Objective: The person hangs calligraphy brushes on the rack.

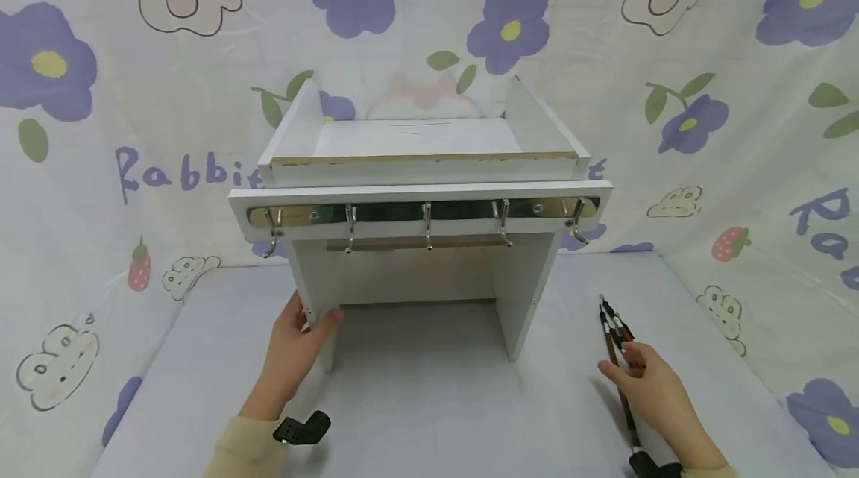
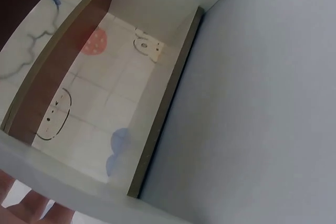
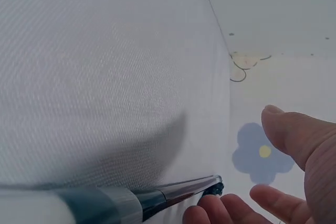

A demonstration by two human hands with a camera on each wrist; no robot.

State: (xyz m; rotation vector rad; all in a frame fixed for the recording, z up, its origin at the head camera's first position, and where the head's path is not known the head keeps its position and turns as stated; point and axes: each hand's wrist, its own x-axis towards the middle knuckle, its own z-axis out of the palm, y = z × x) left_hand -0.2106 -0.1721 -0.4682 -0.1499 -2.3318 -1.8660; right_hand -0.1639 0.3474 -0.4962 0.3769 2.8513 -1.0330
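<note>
A white shelf rack (image 1: 420,172) stands in the middle of the table, with a metal strip of several hooks (image 1: 428,221) across its front. My left hand (image 1: 295,355) grips the front edge of its left side panel, thumb on the inner face and fingers outside. The left wrist view shows those fingers (image 2: 37,208) behind the panel. On the right, my right hand (image 1: 647,381) is at a few slender, dark-shafted sticks that look like calligraphy brushes (image 1: 614,336). In the right wrist view the thumb is spread away from the fingers, which lie beside one stick's looped end (image 3: 215,178).
A white cloth covers the table (image 1: 429,418). Behind and at both sides hangs a patterned curtain (image 1: 416,38) with purple flowers and rabbits. The rack has an upper tray with raised sides (image 1: 546,116) and an open space between its side panels.
</note>
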